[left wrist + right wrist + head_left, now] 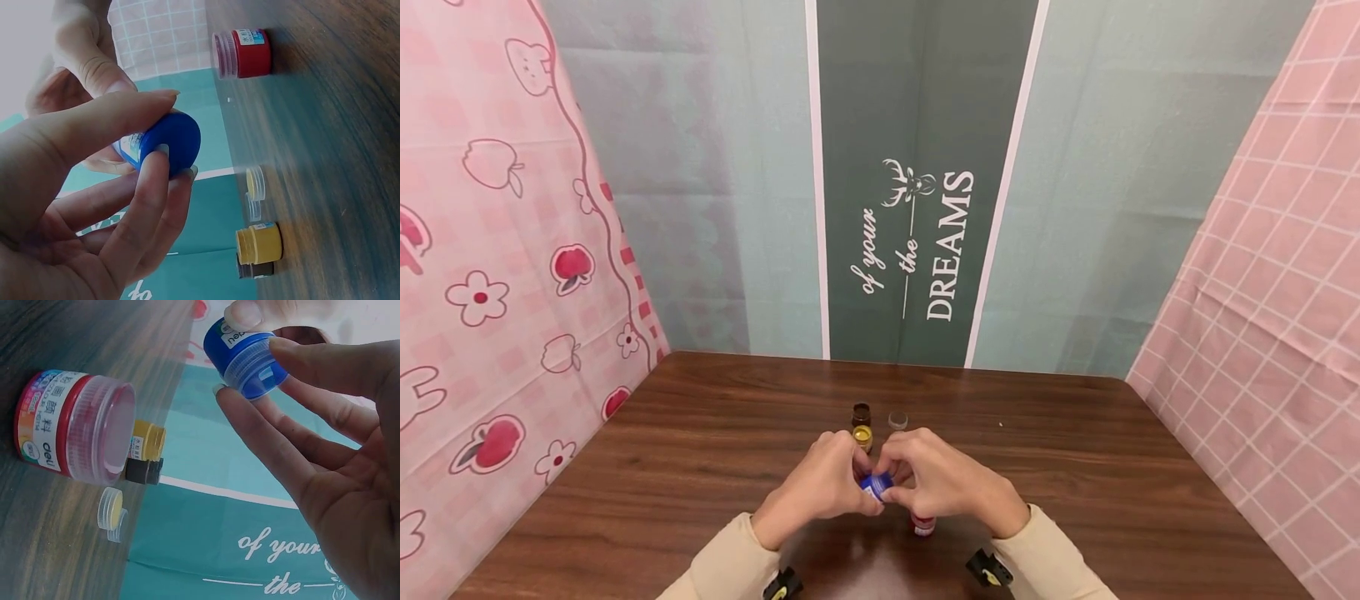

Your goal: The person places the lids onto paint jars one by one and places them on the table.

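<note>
Above the table, my left hand [822, 483] grips the body of a blue paint jar [181, 145] between thumb and fingers. In the left wrist view its solid blue bottom faces the camera and the jar lies tipped on its side. My right hand [946, 482] pinches the jar's clear ridged lid [249, 365] with thumb and fingertips; the lid sits on the jar's mouth. Just below the right hand stands a red paint jar [44, 422] with its clear lid [97, 428] on.
Beyond the hands stand an uncovered yellow jar [267, 242] and a dark jar [861, 414] behind it. Two clear lids lie beside them, one yellow-stained [255, 183], one plain [253, 208]. A small white speck [1000, 425] is on the wooden table [737, 417]. Curtains hang around it.
</note>
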`<state>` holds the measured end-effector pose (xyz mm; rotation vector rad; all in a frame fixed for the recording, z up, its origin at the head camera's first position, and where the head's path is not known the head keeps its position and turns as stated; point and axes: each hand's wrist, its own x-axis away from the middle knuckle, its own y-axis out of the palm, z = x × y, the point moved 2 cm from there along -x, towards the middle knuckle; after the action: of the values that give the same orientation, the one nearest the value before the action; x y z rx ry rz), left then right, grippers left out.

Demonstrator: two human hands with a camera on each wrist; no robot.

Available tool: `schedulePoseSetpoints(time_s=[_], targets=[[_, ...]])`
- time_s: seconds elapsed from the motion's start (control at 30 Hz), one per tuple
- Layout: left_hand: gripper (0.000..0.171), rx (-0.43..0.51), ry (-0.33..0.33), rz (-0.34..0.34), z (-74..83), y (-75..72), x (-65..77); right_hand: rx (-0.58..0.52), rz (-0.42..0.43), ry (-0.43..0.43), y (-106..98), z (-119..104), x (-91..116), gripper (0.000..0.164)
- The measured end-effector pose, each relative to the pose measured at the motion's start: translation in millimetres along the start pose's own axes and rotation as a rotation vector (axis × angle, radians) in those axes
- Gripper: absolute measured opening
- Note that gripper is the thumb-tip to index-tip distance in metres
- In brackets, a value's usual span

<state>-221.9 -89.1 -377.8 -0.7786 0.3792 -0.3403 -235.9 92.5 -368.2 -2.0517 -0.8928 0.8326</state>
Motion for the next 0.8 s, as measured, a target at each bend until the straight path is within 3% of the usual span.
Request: schedulePoseSetpoints(time_s=[0.47,0.8], targets=[[0.024,-0.034,0.006,-0.068,-4.0,-5.6,0.3,0.005,-0.029,0.038,8.2,0.2,-6.5,0.018],[0.031,-0.048,-0.039,-0.079,-20.7,-5.9,-2.9,0.153,-0.029,0.083,-11.2,11.0,0.7,0.012]])
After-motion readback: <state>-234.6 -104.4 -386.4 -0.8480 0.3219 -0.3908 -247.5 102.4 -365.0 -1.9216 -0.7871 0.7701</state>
